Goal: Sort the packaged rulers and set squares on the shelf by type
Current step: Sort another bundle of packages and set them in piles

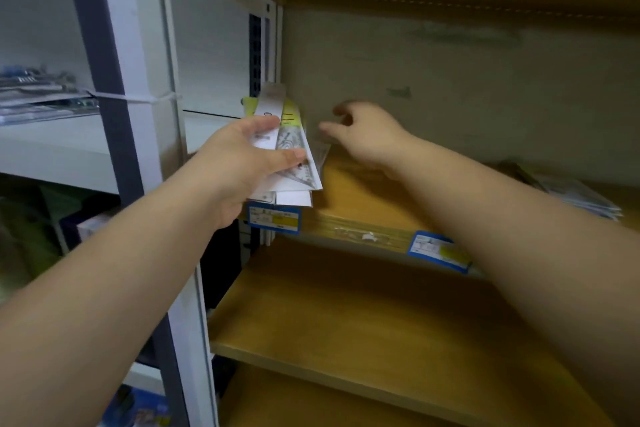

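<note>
The wooden shelf [360, 198] in front of me runs wide, with a loose pile of packets [575, 192] lying flat at its far right, well apart from both my hands. At its left end my left hand [239, 163] grips a fanned bundle of packaged rulers and set squares [294, 152], thumb across the front, a clear set square on top. My right hand [363, 135] hovers just beside the bundle, fingers loosely curled and blurred, holding nothing I can make out.
</note>
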`<state>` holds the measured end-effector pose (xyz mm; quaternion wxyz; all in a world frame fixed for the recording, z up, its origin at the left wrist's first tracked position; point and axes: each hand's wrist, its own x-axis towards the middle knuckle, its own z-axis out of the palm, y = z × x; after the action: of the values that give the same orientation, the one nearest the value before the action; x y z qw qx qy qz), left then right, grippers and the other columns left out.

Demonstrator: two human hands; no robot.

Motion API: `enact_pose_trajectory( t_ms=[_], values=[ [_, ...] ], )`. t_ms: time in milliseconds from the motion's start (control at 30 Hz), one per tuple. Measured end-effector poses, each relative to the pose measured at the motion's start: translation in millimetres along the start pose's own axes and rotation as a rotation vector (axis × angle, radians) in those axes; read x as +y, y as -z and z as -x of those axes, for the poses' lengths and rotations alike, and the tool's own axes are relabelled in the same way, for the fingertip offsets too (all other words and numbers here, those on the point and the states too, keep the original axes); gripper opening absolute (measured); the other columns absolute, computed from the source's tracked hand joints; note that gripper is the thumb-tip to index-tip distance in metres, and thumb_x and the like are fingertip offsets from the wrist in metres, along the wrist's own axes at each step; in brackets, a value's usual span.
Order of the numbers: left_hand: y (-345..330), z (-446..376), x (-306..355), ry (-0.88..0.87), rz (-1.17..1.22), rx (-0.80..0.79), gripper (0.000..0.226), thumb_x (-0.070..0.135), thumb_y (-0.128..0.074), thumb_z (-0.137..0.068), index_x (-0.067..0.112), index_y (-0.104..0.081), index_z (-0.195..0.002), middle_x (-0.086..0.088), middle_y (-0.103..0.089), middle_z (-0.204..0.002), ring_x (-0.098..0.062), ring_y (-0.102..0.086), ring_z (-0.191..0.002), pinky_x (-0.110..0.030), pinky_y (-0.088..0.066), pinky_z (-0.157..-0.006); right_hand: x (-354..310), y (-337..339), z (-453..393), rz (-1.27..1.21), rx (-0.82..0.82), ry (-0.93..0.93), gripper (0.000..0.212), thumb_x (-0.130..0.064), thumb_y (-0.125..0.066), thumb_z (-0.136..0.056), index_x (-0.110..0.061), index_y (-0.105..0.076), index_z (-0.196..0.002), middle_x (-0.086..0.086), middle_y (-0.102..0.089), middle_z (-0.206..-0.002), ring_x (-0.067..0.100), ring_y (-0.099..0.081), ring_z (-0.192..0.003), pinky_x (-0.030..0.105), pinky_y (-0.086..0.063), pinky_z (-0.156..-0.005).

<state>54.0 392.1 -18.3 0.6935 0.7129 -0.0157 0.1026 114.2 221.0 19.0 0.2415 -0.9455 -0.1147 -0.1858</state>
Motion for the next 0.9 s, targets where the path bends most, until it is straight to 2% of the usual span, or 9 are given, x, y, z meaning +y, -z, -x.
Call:
enact_pose_trajectory(
  t_ms=[100,200,267,367,467,533,633,767,900],
  values=[
    [-17,-1,0,-0.023,0.037,-0.018,0.074,0.015,-0.087,-0.075,0.034,-0.056,-0.14,-0.001,-0.069,-0.114,-0.018,-0.079,-0.075,-0.031,-0.063,-0.065,6,16,32,-0.363,0.001,0.019,0.053,-0.037,-0.058,-0.1,-0.01,-0.049,-0.145,0.009,-0.059,-0.138,0.023,-0.066,-0.111,0.036,-0.056,-0.092],
    [-38,-1,0,-0.062,0.095,-0.049,0.074,0.012,-0.085,-0.078,0.027,-0.053,-0.144,0.006,-0.061,-0.131,-0.013,-0.078,-0.081,-0.025,-0.062,-0.071,17,26,69,-0.638,-0.165,-0.07,0.064,-0.04,-0.07,-0.091,-0.012,-0.047,-0.144,0.005,-0.067,-0.121,0.017,-0.072,-0.095,0.032,-0.062,-0.074],
    [-54,1,1,-0.075,0.124,-0.084,0.074,0.011,-0.084,-0.08,0.025,-0.052,-0.146,0.013,-0.059,-0.122,-0.01,-0.076,-0.086,-0.026,-0.062,-0.077,26,30,86,-0.569,-0.223,-0.044,0.069,-0.04,-0.078,-0.083,-0.018,-0.048,-0.142,0.002,-0.073,-0.107,0.015,-0.074,-0.089,0.032,-0.062,-0.075],
    [-80,4,3,-0.089,0.126,-0.112,0.069,0.011,-0.083,-0.082,0.023,-0.054,-0.144,0.02,-0.057,-0.1,-0.017,-0.074,-0.098,-0.035,-0.062,-0.086,40,39,100,-0.427,-0.177,0.015,0.059,-0.036,-0.082,-0.079,-0.025,-0.058,-0.132,-0.007,-0.075,-0.086,0.008,-0.073,-0.075,0.03,-0.061,-0.073],
    [-103,8,4,-0.087,0.163,-0.152,0.068,0.01,-0.082,-0.082,0.023,-0.054,-0.142,0.014,-0.063,-0.108,-0.018,-0.075,-0.097,-0.033,-0.062,-0.083,55,50,110,-0.567,-0.138,-0.033,0.045,-0.03,-0.079,-0.083,-0.02,-0.063,-0.125,-0.008,-0.07,-0.069,0.004,-0.066,-0.063,0.025,-0.055,-0.062],
    [-117,11,4,-0.102,0.159,-0.175,0.068,0.011,-0.083,-0.082,0.024,-0.054,-0.142,0.01,-0.064,-0.114,-0.016,-0.075,-0.093,-0.029,-0.062,-0.077,66,56,117,-0.682,-0.1,-0.09,0.044,-0.024,-0.079,-0.085,-0.012,-0.064,-0.125,-0.001,-0.065,-0.066,0.006,-0.059,-0.055,0.024,-0.05,-0.057],
    [-141,18,6,-0.151,0.109,-0.199,0.07,0.015,-0.084,-0.082,0.027,-0.053,-0.144,0.005,-0.063,-0.131,-0.014,-0.075,-0.093,-0.032,-0.062,-0.083,84,67,129,-0.624,-0.042,-0.155,0.04,-0.024,-0.079,-0.085,-0.017,-0.066,-0.122,-0.004,-0.062,-0.058,0.004,-0.054,-0.047,0.018,-0.044,-0.048],
    [-168,30,8,-0.146,0.13,-0.247,0.072,0.014,-0.084,-0.082,0.026,-0.052,-0.146,0.013,-0.065,-0.118,-0.013,-0.076,-0.093,-0.029,-0.063,-0.075,106,86,143,-0.559,0.013,-0.222,0.03,-0.027,-0.076,-0.087,-0.025,-0.07,-0.117,-0.005,-0.061,-0.055,0.008,-0.05,-0.045,0.019,-0.04,-0.041],
    [-191,39,12,-0.117,0.176,-0.28,0.072,0.008,-0.081,-0.084,0.025,-0.05,-0.147,0.009,-0.067,-0.113,-0.015,-0.078,-0.088,-0.03,-0.063,-0.07,131,102,153,-0.6,0.075,-0.26,0.024,-0.024,-0.075,-0.089,-0.022,-0.072,-0.113,-0.002,-0.063,-0.063,0.006,-0.052,-0.046,0.024,-0.046,-0.047]
  ],
)
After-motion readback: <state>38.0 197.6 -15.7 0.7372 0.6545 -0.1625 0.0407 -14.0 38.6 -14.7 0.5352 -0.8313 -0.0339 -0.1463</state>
